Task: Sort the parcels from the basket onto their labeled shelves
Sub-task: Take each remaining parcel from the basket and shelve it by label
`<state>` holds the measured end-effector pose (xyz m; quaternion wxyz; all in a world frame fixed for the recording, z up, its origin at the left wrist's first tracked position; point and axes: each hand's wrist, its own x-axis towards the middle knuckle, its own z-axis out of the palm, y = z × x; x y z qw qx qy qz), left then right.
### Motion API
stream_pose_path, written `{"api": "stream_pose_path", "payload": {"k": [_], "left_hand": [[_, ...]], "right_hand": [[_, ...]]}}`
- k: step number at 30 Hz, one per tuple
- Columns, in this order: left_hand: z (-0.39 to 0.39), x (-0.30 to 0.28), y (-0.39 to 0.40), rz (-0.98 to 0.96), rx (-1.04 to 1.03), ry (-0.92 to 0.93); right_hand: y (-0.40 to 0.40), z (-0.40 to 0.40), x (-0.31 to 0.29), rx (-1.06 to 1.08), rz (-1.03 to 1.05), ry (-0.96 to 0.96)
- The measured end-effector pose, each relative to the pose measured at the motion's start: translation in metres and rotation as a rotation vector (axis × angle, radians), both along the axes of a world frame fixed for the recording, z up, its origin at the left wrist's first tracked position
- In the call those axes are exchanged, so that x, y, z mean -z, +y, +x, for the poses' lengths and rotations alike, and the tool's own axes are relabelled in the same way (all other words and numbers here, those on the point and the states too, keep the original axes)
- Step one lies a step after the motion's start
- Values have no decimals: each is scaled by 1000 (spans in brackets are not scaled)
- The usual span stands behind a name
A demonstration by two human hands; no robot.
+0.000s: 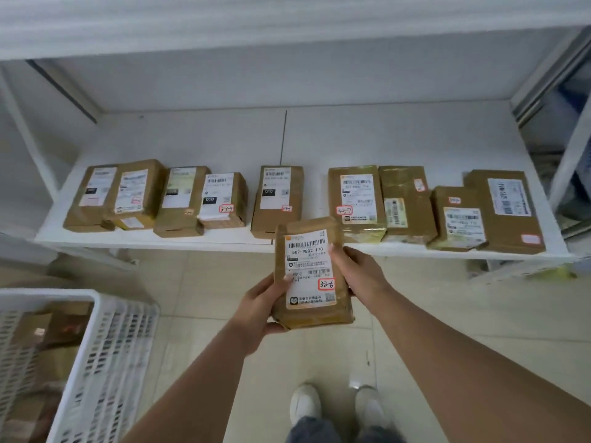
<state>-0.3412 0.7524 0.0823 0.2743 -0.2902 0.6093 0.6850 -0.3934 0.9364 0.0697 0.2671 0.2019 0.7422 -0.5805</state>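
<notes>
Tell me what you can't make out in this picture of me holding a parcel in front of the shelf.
Head view only:
- Basket: cut off by the left and bottom edges and blurred; its parcels cannot be counted.
- Held parcel: underside hidden; left hand and right hand cover its sides.
- Shelf parcels: most small red-framed stickers too small or blurred to read.
- Upper shelf: only its blurred front edge shows.

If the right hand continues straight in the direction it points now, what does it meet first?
Probably the parcel with the 3-5-7 tag on the shelf. The right hand, gripping the held parcel, points up-left toward it; depth is unclear.
</notes>
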Motion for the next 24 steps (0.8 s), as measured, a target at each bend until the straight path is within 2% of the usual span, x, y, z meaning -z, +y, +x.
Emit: {"api": "stream_pose_path", "payload": {"k": [4, 8, 13, 18, 24], "left_hand": [[-26, 27, -8, -58, -71, 62], [-60, 37, -23, -117, -129, 132], [-102, 40, -33, -185, -167, 203], [-139, 43, -28, -259, -139, 219], [-170, 58, 0, -395, 53, 265]], "right_hand": [[-13, -24, 24, 11, -86, 43], [-29, -47, 29, -94, -82, 138], [-41, -77, 27, -135, 213, 279], [-26, -99, 34, -213, 559, 298], [-1, -100, 42, -298, 680, 251]]}}
